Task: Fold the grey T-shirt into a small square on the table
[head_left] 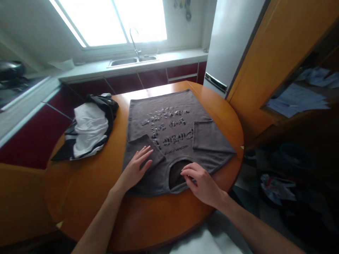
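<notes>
A grey T-shirt (pixel 169 116) with printed lettering lies spread flat on the round wooden table (pixel 87 187), collar towards me and both sleeves folded in over the body. My left hand (pixel 136 167) rests flat on the folded left sleeve, fingers stretched out. My right hand (pixel 202 181) sits at the collar opening, its fingers curled and pressing the fabric at the neckline; whether they pinch the cloth is not clear.
A heap of black and white clothes (pixel 88 128) lies on the table's left side. Behind the table runs a counter with a sink (pixel 132 60) under a bright window. A fridge (pixel 227 46) and an orange cupboard (pixel 278 53) stand on the right; clutter covers the floor (pixel 275 187).
</notes>
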Available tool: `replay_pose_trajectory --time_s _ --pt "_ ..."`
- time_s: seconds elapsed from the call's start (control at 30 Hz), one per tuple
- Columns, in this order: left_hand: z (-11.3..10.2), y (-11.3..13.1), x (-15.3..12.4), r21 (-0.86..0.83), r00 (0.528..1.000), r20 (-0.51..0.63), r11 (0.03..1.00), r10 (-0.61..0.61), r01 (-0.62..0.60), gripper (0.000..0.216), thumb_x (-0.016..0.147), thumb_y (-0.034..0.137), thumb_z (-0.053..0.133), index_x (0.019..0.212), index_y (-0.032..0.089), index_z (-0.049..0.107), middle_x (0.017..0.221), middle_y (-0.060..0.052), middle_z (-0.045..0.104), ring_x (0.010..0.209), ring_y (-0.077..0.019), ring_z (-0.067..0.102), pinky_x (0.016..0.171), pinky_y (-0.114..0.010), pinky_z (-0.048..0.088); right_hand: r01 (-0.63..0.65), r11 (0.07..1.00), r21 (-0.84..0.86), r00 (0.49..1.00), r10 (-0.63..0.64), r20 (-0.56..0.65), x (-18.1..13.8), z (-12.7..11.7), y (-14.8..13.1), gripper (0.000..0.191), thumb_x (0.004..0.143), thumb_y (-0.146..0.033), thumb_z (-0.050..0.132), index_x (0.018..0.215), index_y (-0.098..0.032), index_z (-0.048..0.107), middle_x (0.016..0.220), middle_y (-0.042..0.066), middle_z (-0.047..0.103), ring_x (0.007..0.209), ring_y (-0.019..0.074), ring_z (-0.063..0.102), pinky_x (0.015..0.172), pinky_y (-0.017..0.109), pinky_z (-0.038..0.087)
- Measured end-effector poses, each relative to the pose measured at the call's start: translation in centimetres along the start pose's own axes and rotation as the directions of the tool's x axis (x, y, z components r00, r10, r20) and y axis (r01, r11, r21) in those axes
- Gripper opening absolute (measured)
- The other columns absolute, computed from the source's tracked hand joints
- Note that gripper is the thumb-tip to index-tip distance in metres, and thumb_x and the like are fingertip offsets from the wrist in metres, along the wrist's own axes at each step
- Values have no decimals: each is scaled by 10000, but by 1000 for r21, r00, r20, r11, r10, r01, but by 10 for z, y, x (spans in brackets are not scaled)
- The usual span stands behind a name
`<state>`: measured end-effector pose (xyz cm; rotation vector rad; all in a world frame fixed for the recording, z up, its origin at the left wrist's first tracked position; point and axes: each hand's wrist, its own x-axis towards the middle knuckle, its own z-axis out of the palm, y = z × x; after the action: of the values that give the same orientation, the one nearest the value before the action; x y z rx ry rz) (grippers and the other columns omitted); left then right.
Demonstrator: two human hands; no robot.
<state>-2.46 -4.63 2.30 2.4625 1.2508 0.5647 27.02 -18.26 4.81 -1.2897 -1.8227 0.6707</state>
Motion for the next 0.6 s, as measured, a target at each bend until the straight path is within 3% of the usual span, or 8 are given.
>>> replay_pose_trajectory --time_s 0.13,0.2,0.3,0.47,0.6 --pt "-37 -6 -11 -115 975 -171 986 -141 122 459 981 533 491 1267 221 666 1340 -88 665 1248 -253 616 1091 -433 470 10 1000 -1 1000 -10 -1 -1 0 -2 236 928 -87 526 1019 -216 701 1034 68 693 1006 187 639 905 341 535" --pt "-55 -11 -26 -113 940 -235 968 -246 225 425 960 534 524 1176 215 705 1192 -77 730 1055 -231 695 918 -355 557 12 1000 -12 1000 -12 1 -3 1 -2 236 930 -98 521 1025 -216 701 1044 77 691 1006 199 642 899 350 540" --pt "-70 -16 -60 -92 871 -291 917 -397 387 372 936 506 568 1061 204 745 1003 -59 769 774 -189 696 655 -277 532 11 997 -75 1000 -10 19 -5 5 3 235 933 -110 511 1027 -218 698 1053 84 689 997 218 641 890 372 541" --pt "-64 -5 -107 -106 827 -298 877 -478 469 273 912 440 620 935 207 760 902 -41 757 735 -178 672 630 -269 501 85 980 -179 992 -66 108 10 12 8 259 922 -97 499 1019 -225 701 1046 76 694 970 226 637 882 381 527" --pt "-40 31 -122 -116 748 -432 853 -504 509 258 965 401 554 940 205 719 852 -40 714 742 -189 660 688 -301 533 143 936 -323 978 -82 194 42 22 2 214 938 -136 510 985 -225 699 1018 70 693 933 217 632 850 352 510"
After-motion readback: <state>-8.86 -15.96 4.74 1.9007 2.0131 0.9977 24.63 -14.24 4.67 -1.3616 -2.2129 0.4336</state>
